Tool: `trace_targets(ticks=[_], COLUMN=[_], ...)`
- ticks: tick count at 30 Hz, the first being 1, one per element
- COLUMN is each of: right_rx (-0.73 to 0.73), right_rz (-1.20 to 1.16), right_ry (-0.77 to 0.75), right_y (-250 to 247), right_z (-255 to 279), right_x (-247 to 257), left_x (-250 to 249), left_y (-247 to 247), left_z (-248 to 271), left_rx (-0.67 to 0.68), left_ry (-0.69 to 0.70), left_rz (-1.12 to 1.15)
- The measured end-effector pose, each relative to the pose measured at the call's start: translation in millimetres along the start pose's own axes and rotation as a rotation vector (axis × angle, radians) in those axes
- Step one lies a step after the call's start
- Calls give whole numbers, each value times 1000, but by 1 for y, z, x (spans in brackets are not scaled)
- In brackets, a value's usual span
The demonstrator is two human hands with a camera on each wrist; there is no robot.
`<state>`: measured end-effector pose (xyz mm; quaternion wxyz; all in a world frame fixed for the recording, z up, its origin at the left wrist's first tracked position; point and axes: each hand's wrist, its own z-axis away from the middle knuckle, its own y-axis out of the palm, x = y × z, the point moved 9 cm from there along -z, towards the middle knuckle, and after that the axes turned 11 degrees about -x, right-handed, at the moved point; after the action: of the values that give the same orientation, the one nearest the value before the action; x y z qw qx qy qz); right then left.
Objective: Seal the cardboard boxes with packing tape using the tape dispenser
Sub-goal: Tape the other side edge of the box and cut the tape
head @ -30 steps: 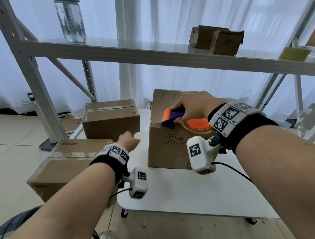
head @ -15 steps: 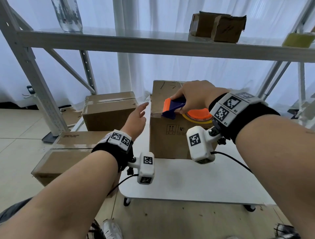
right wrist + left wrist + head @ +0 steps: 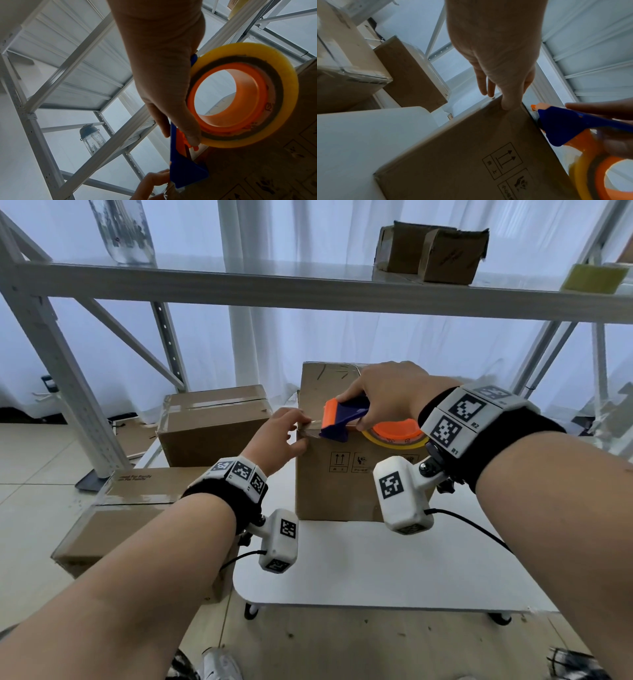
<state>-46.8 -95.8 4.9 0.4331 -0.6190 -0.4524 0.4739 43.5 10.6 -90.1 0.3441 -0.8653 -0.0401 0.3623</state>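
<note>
A tall cardboard box (image 3: 335, 474) stands on the white table (image 3: 376, 570). My right hand (image 3: 352, 412) grips the blue and orange tape dispenser (image 3: 342, 419), held at the box's top front edge, with its yellow tape roll (image 3: 397, 436) behind it. My left hand (image 3: 294, 433) is at the box's top left front corner, its thumb (image 3: 508, 104) on the front face, pinching the pulled-out tape end (image 3: 310, 430) against the edge. In the right wrist view the dispenser (image 3: 185, 170) and roll (image 3: 274, 67) fill the right side. Most of the box top is hidden.
Two taped cardboard boxes (image 3: 212, 422) (image 3: 137, 508) sit left of the table. A grey metal rack shelf (image 3: 308, 292) spans overhead, carrying small boxes (image 3: 435, 251) and a clear bottle (image 3: 123, 231). Bare white tabletop lies in front of the box.
My left hand rose from beside the table and reached to the box's top left corner, taking the tape end. The right hand with the dispenser stayed at the top edge.
</note>
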Motion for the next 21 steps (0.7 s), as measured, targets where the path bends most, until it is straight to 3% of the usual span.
trace_targets(ticks=[9, 16, 21], right_rx=[0, -4, -5], right_rz=[-3, 12, 30], right_ry=[-8, -38, -52], right_y=[3, 4, 3], right_z=[-3, -2, -1], right_x=[-2, 1, 2], left_x=[0, 20, 18], left_y=[-3, -2, 1], left_z=[4, -1, -3], left_rx=[96, 7, 1], left_ry=[90, -200, -120], left_rz=[-111, 259, 203])
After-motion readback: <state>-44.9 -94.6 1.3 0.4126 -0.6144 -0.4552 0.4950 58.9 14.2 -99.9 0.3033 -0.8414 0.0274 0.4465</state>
